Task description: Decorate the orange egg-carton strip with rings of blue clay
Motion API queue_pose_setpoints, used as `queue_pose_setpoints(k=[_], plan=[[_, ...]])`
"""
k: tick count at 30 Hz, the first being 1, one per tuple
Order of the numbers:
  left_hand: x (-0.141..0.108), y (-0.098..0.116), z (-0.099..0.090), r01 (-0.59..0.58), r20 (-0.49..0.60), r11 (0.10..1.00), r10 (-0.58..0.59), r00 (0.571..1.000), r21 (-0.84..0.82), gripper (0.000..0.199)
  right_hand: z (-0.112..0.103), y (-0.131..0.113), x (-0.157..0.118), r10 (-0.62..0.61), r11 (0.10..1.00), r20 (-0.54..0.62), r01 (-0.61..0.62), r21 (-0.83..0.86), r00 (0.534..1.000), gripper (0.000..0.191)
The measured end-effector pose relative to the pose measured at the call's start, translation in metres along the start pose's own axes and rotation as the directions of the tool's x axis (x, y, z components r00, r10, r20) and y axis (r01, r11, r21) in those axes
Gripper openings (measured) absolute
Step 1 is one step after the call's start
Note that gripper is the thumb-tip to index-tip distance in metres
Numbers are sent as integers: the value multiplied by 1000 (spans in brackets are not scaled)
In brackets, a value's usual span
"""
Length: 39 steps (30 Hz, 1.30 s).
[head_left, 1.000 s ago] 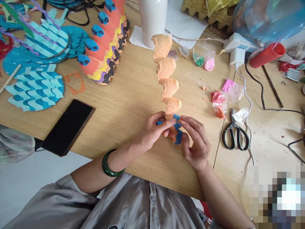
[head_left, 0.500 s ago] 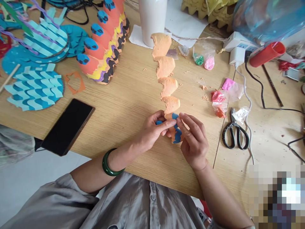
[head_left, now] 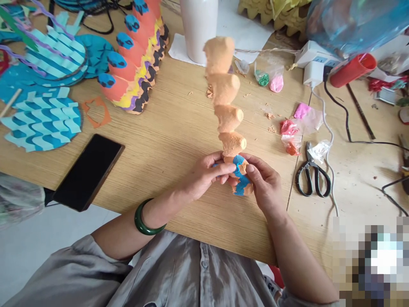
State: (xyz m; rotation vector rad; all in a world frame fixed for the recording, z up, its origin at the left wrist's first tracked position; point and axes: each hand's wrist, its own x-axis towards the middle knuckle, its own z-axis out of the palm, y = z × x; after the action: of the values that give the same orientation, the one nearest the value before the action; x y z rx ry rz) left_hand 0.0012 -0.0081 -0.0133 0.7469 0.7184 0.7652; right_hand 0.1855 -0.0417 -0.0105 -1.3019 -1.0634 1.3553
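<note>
A light orange egg-carton strip (head_left: pixel 229 87) stretches away from me, its row of cups pointing up and to the right. Blue clay (head_left: pixel 240 187) covers part of its near end in a wavy patch. My left hand (head_left: pixel 209 172) is closed on that end from the left, with its thumb on the blue clay and another bit of blue between its fingers. From the right, my right hand (head_left: pixel 266 181) grips the same end, thumb beside the bare orange cup tip. The fingers behind the strip are partly hidden.
At the back left stands a painted egg-carton piece (head_left: pixel 134 59) in red, yellow, purple and black. A phone (head_left: pixel 89 170), blue paper crafts (head_left: pixel 47 121), black-handled scissors (head_left: pixel 312 172), bagged clay (head_left: pixel 289 128), a white cup (head_left: pixel 198 30) and a power strip (head_left: pixel 315 55) lie around.
The strip has turned, so the cups' rounded tips now face me more. My right hand has gone from fingertips on the blue clay to gripping the strip's right side.
</note>
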Motion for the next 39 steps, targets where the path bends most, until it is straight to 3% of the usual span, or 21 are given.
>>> queue_pose_setpoints(k=[13, 27, 32, 39], plan=[[4, 1, 0, 136, -7, 981, -139, 990, -141, 36, 4, 4, -2, 57, 991, 41, -62, 122, 997, 38], [3, -3, -2, 108, 30, 988, -105, 994, -109, 38, 5, 4, 2, 230, 929, 62, -239, 282, 971, 42], [2, -1, -1, 135, 63, 984, -129, 990, -117, 34, 4, 4, 2, 211, 938, 57, -219, 268, 976, 43], [1, 0, -1, 63, 34, 997, -62, 998, -34, 32, 6, 5, 2, 190, 935, 93, -209, 286, 977, 36]])
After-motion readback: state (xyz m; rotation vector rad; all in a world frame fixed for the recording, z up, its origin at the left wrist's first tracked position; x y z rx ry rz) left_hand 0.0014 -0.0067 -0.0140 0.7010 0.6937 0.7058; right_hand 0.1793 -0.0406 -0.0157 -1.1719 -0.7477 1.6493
